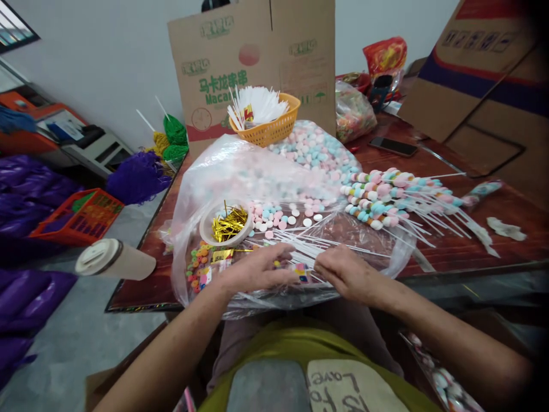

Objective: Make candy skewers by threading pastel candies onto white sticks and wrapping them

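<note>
My left hand (261, 268) is over the front of the clear plastic bag, fingers apart, beside small colourful packets (301, 273). To its right my right hand (343, 272) is closed at the ends of white sticks; what it pinches is too small to make out. White sticks (300, 243) lie loose just beyond both hands. A round tub (206, 230) of gold twist ties (231, 223) sits on the bag at the left, with orange and green ring sweets (197, 260) below it. Pink, blue and white candies (278, 217) lie spread behind the sticks.
Finished candy skewers (386, 194) are piled at the right. A yellow basket (270, 133) of white sticks stands before a cardboard box (253, 51). A phone (393, 146) lies at the back right. A lidded cup (115, 260) is at the left table edge.
</note>
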Tool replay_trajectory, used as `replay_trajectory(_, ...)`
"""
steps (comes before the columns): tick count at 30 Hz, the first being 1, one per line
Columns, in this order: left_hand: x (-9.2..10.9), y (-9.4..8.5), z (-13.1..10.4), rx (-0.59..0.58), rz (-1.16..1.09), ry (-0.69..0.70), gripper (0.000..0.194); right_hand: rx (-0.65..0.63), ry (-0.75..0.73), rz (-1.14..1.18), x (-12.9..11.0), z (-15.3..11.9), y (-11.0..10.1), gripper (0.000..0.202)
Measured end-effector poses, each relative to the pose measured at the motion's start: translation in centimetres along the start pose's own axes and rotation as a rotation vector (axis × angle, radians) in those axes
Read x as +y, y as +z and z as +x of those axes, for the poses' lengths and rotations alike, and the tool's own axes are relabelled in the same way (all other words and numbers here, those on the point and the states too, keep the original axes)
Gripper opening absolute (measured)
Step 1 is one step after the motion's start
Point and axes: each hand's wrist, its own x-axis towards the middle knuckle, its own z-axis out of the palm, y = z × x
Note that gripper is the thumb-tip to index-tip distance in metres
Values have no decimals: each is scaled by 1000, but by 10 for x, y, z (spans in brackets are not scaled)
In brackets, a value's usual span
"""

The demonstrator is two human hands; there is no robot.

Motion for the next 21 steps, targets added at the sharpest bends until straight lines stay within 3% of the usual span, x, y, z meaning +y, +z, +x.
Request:
replay_trajectory(3,1,-7,-4,-41,-67,1,30,25,-8,38,11,-2,-10,31)
replay_trajectory(7,-3,13,4,3,-329,-75,31,18,-46,-7,10,0,-19,29)
replay_trajectory(10,-11,32,10,146,-421,-171,29,-46,-51,-91,1,4,-19,21)
replay_trajectory(16,-19,56,11,528,-386,-119,22,-60,-4,-211,-22,16,8,16)
replay_trajectory(19,-21,59,10,608,-619,-176,25,-11,64,-30,-15,19,16,21)
replay_trajectory(21,-22,56,8,628,-743,-205,27,166,114,217,-6,18,18,30)
